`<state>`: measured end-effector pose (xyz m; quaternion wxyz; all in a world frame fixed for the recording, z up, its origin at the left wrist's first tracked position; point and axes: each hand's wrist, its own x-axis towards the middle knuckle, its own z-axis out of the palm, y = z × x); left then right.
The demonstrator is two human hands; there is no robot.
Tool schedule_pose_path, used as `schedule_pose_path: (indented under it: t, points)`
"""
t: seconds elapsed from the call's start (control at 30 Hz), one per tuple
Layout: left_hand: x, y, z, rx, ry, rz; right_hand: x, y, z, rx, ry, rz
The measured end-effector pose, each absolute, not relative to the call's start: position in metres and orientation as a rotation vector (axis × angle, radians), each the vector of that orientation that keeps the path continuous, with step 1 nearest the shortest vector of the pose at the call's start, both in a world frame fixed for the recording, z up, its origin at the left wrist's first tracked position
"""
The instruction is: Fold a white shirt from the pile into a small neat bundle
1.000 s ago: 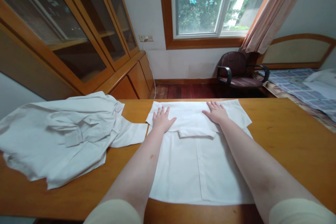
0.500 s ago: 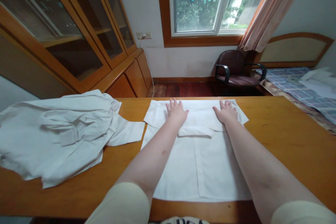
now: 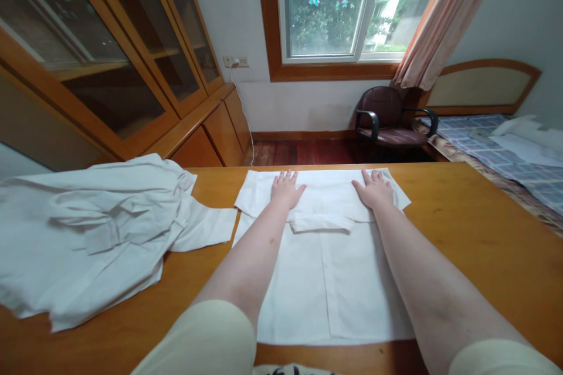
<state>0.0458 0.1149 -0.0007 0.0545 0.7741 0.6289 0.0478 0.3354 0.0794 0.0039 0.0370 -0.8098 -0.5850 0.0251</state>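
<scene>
A white cloth garment (image 3: 303,281) lies flat on the wooden table in front of me, its far end folded over toward me. My left hand (image 3: 287,188) rests palm down on the left part of that folded band, fingers spread. On the band's right part lies my right hand (image 3: 373,188), also flat with its fingers apart. Between my forearms a narrow white flap (image 3: 323,223) sticks out from under the fold's near edge. To the left is a second white garment (image 3: 109,222), loosely heaped and wrinkled, with one sleeve reaching toward the first.
The wooden table (image 3: 461,234) ends at a far edge just beyond the garment. Behind it stand a glass-fronted cabinet (image 3: 132,70) at left and an armchair (image 3: 387,117) below the window. A bed (image 3: 492,135) is at the right.
Both hands stay flat on the folded band, with at most a slight shift. The whole view has moved a little, so things appear slightly lower and further left.
</scene>
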Motion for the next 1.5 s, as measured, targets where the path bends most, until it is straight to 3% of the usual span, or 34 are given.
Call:
schedule_pose_path:
  t: [0.3, 1.23, 1.5]
  points:
    - [-0.041, 0.122, 0.001, 2.244, 2.089, 0.098, 0.335, 0.08, 0.003, -2.47, -1.794, 0.07]
    - [-0.042, 0.144, 0.005, 2.093, 2.187, 0.003, 0.35, 0.102, 0.008, -2.516, -1.868, 0.043]
    - [-0.046, 0.138, 0.007, 2.175, 2.254, 0.201, 0.356, 0.107, 0.003, -2.387, -2.031, 0.099]
